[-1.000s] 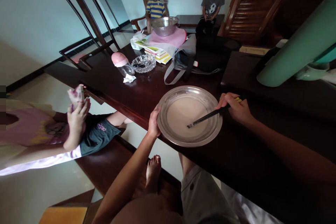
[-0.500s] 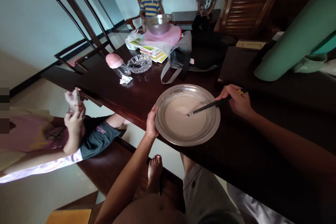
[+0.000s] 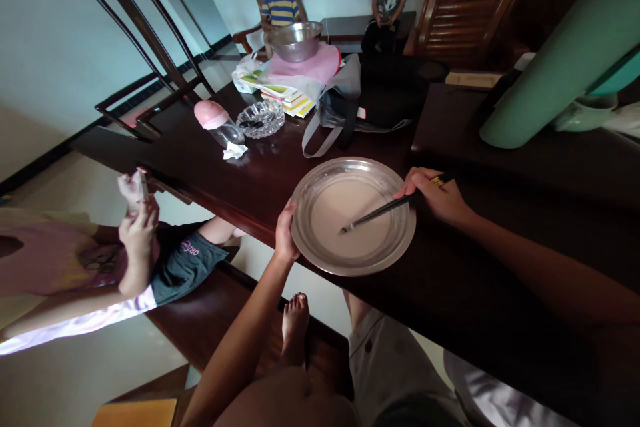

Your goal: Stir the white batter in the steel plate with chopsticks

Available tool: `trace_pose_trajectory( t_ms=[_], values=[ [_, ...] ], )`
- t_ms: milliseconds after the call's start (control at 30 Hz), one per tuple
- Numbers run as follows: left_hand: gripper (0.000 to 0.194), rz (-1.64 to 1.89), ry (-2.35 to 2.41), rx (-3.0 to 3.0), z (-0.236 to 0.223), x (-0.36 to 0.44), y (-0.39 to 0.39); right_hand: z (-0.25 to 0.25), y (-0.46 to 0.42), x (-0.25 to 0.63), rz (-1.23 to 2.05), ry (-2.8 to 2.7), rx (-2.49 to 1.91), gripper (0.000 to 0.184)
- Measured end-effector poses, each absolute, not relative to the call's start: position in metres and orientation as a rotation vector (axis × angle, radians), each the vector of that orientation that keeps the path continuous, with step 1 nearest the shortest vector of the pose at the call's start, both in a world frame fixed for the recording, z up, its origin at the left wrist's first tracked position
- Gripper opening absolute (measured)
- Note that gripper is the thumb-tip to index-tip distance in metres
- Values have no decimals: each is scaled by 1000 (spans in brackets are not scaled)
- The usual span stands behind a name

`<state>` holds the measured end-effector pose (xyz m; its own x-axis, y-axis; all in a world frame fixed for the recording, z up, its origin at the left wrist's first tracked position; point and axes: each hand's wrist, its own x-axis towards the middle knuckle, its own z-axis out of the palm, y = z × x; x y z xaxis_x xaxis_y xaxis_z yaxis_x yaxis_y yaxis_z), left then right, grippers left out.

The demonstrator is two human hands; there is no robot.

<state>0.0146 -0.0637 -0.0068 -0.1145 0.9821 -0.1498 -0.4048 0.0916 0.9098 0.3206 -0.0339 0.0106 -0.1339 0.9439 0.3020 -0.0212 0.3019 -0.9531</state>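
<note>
A wide metal bowl (image 3: 406, 233) stands near the front edge of the dark wooden table (image 3: 240, 177). Pale, creamy liquid (image 3: 345, 207) covers its bottom. My left hand (image 3: 287, 232) grips the bowl's left rim, thumb on top and the fingers partly hidden beneath. Black chopsticks (image 3: 380, 211) with gold bands are held in my closed right hand (image 3: 437, 195), just beyond the bowl's right rim. Their tips dip into the liquid a little left of the bowl's middle.
Behind the bowl are a glass ashtray (image 3: 261, 119), a pink-capped bottle (image 3: 217, 121), crumpled tissue (image 3: 234, 151), a bag (image 3: 385, 97) and a steel basin (image 3: 296, 43) on books. A green cylinder (image 3: 545, 80) leans at right. Another person (image 3: 137, 233) sits at left; two more sit at the back.
The chopstick tips have shifted through the liquid, now lying further left and nearer me. My right hand has moved slightly with them. My left hand keeps its hold on the rim.
</note>
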Motion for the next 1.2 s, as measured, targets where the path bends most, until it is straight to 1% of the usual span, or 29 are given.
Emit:
trace_pose_trajectory(
  t_ms=[67, 167, 300, 400, 533, 633, 767, 967, 1067, 1200],
  values=[
    [48, 1388, 1057, 748, -6, 15, -64, 11, -33, 321, 1033, -1386, -897, 39],
    [46, 1384, 1067, 746, -5, 16, -64, 12, -33, 321, 1022, -1312, -876, 43],
    [45, 1378, 1085, 732, -4, 16, -64, 13, -34, 321, 1097, -1424, -892, 42],
    [45, 1382, 1078, 729, -5, 16, -63, 14, -33, 321, 1029, -1376, -903, 41],
    [46, 1382, 1061, 733, -6, 15, -63, 15, -33, 320, 1052, -1345, -895, 45],
    [49, 1383, 1060, 743, -7, 15, -63, 15, -35, 319, 1069, -1418, -929, 44],
    [50, 1376, 1068, 748, -6, 15, -64, 14, -33, 321, 998, -1337, -935, 43],
    [51, 1356, 1080, 745, -3, 16, -65, 13, -35, 321, 1067, -1464, -943, 43],
    [54, 1363, 1072, 746, -3, 16, -64, 15, -34, 321, 1009, -1394, -961, 44],
    [54, 1362, 1061, 748, -3, 17, -64, 16, -34, 321, 1059, -1392, -909, 46]
  ],
)
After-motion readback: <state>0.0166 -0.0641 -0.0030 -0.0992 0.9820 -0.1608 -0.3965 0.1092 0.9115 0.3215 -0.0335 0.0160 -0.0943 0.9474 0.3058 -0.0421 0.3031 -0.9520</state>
